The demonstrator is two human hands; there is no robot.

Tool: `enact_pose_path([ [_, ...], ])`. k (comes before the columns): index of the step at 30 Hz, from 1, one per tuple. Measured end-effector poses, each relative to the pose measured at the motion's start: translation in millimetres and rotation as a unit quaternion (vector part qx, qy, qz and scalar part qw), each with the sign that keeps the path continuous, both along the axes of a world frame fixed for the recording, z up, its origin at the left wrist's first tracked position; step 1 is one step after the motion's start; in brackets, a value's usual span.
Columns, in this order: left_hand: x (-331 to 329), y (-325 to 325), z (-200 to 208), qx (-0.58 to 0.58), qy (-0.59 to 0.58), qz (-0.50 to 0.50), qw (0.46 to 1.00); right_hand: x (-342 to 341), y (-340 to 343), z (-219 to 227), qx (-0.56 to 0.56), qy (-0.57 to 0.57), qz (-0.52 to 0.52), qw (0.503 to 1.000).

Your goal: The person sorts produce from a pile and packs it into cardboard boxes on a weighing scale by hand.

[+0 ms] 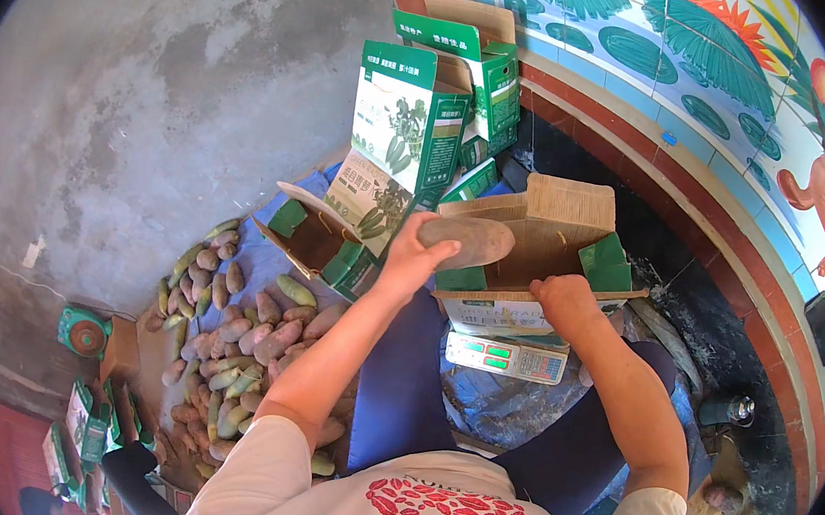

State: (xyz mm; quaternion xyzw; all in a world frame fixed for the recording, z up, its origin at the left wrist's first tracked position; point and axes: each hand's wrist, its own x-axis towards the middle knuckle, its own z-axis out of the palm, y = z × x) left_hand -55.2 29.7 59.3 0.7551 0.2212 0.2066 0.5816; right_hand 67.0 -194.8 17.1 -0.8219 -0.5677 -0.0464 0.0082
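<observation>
In my left hand (415, 256) is a long, earth-covered radish (472, 242), its far end over the opening of a cardboard box (571, 204). The box has green inner flaps and a tall flap raised at the back. My right hand (565, 302) is closed over the box's near rim, its fingertips partly hidden. Just below the box, a white digital scale (506, 356) with green lit displays faces me. The bottom of the box is not visible.
Left of my legs lies a pile of muddy green and pinkish radishes (258, 337) on a blue sheet (260, 277). An open carton (313, 243) stands beside it, with white-green boxes (405, 116) behind. A tiled wall (655, 57) curves along the right.
</observation>
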Motion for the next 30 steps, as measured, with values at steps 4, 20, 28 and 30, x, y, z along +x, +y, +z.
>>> enact_pose_path([
  [4, 25, -6, -13, 0.042, 0.052, -0.042, 0.997, -3, 5, 7, -0.024, -0.006, -0.023, 0.999],
  [20, 45, -26, -43, 0.293, 0.187, -0.168, 0.922, -3, 1, 8, -0.035, 0.008, -0.037, 0.999],
  [28, 34, -32, -31, 0.199, 0.19, -0.225, 0.935, 0, 6, 8, -0.011, -0.028, -0.035, 0.999],
  [30, 30, -34, -27, 0.295, 0.152, -0.237, 0.913, 5, 5, 5, 0.008, -0.051, -0.035, 0.998],
])
